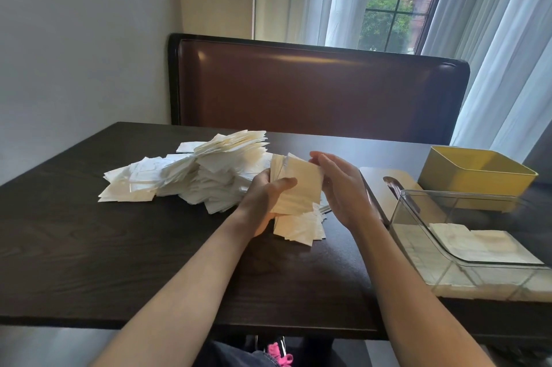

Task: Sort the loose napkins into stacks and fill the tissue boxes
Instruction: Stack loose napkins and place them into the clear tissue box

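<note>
A small napkin stack (298, 187) is gripped upright by the left hand (265, 196) above the table (119, 247); the right hand (340, 187), fingers straight, squares 1 edge. Thin, soft, slippery sheets likely; best pinched across both faces, beside the loose pile (203, 175).

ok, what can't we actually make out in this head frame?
- Stack thickness: left hand covers its near side.
- Right hand contact: palm faces away, so grip on the stack can't be told.
- Clear box: cut off by the right edge; napkin count inside unreadable through glare.
- Yellow box: its wall hides the bottom; contents unknown.
- Pile far side: hidden by its own top.
</note>
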`<state>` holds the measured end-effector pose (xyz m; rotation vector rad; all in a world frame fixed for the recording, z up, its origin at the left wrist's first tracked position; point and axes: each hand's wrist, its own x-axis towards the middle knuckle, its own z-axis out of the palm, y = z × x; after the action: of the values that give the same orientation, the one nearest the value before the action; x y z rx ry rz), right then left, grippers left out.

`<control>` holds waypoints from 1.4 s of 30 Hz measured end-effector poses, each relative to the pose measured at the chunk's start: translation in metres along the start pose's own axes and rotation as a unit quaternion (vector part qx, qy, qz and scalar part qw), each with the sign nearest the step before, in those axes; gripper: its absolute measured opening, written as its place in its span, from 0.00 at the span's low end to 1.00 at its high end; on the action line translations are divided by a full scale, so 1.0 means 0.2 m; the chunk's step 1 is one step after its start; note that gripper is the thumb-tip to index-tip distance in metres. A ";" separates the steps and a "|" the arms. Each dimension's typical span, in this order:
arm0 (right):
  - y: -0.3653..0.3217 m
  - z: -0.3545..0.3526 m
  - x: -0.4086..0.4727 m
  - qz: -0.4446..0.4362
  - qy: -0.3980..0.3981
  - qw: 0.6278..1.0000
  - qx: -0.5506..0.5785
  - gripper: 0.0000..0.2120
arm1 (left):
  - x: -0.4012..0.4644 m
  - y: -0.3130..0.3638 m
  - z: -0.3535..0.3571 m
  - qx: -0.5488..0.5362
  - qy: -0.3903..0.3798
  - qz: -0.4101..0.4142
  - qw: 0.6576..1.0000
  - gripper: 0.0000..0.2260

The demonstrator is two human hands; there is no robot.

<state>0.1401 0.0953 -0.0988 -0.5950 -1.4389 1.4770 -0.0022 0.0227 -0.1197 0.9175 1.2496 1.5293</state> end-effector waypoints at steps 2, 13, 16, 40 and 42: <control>0.00 0.00 0.00 0.004 0.007 1.000 0.007 0.10 | 0.00 0.00 0.00 0.001 0.006 0.002 1.000 0.13; -0.03 -0.01 -0.01 0.003 0.063 0.992 0.105 0.12 | -0.01 0.00 0.01 0.017 -0.045 0.021 0.999 0.22; -0.01 -0.01 0.00 -0.012 0.071 0.997 0.042 0.11 | -0.01 0.00 0.01 0.021 -0.054 0.027 0.998 0.20; 0.04 -0.05 0.01 0.042 0.045 0.957 -0.282 0.05 | 0.00 0.05 -0.05 -0.156 0.109 0.059 0.980 0.14; 0.02 -0.06 0.01 0.024 0.077 0.978 -0.191 0.05 | 0.01 0.05 -0.05 -0.155 0.123 0.068 0.978 0.13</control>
<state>0.1483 0.1038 -0.1046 -0.9648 -1.6050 1.1663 -0.0143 0.0206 -0.1114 0.6332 1.0899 1.9301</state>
